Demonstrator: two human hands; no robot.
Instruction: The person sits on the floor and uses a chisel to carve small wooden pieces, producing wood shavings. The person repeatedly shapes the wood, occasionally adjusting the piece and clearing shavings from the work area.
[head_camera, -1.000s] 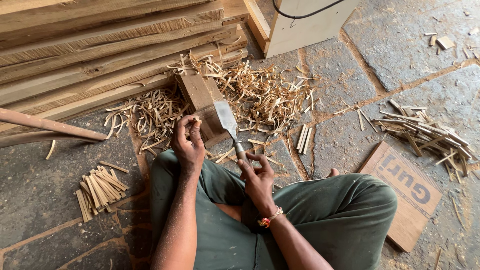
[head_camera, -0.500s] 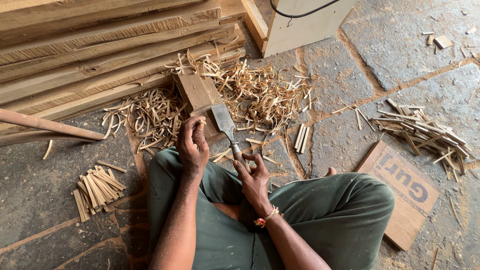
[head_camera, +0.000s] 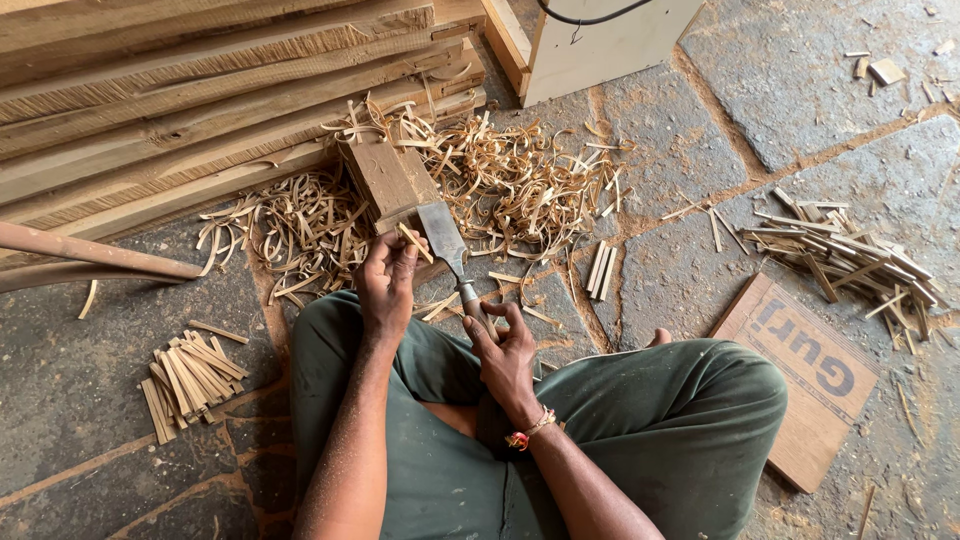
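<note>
View from the head camera, looking down at a seated person in green trousers on a stone-slab floor (head_camera: 690, 270). Stacked wooden planks (head_camera: 200, 90) fill the upper left; a pale cabinet base (head_camera: 600, 45) stands at the top centre. A dense spread of curled wood shavings (head_camera: 510, 180) covers the floor ahead of the knees and surrounds a small wooden block (head_camera: 385, 180), which lies tilted among them just in front of the hands. At left, near the left knee, lies a neat pile of short cut sticks (head_camera: 190, 375); a round wooden pole (head_camera: 95, 252) crosses the floor above it. At right, a looser heap of splinters (head_camera: 850, 255) lies well apart from the hands, and a flat piece of brown cardboard (head_camera: 800, 375) lies beside the right knee. A pair of short sticks (head_camera: 598, 270) lies between the shavings and the heap.

The left hand (head_camera: 385, 285) is raised over the near end of the block, its fingers pressed together and pinching a thin wooden sliver (head_camera: 415, 243), which slants upward to the left. The right hand (head_camera: 505, 350) is curled closed around the handle of a chisel (head_camera: 445, 240); the broad metal blade points away from the body, up and to the left, its flat face just beside the sliver and its tip near the block's near end. Whether the blade edge touches the sliver cannot be told. Both forearms reach forward from the lap, the right wrist wearing a beaded bracelet (head_camera: 528, 435).
</note>
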